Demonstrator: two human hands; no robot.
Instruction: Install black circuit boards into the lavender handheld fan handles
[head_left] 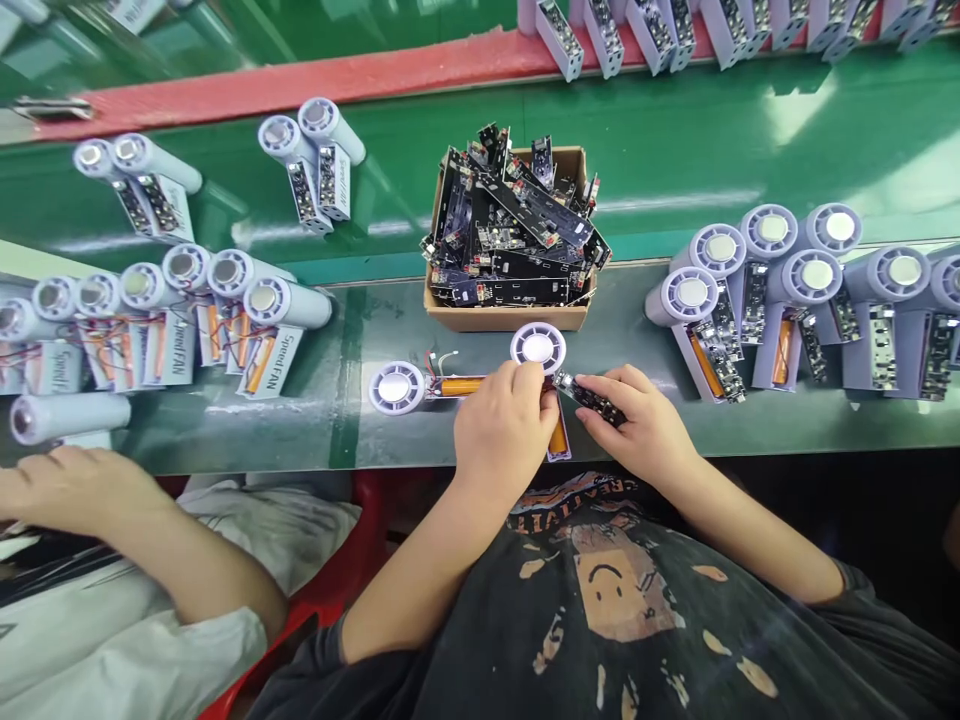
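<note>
You get bright, fairly even light, probably from overhead, with white glare on the green belt [795, 105] right of the cardboard box [510, 320]. Soft shadows lie around your left hand [506, 430]. Far left of the box, the view bends and seems slightly soft.

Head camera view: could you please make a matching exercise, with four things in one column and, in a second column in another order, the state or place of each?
Things:
1. cardboard box
2. left hand
3. right hand
4. printed SpeedFAN card

States:
a. holds a round white fan head
b. lies against a pale fan body
c. grips a small black circuit board
d. is full of black circuit boards

Pairs: 1-d, 2-c, 3-a, 4-b
</note>
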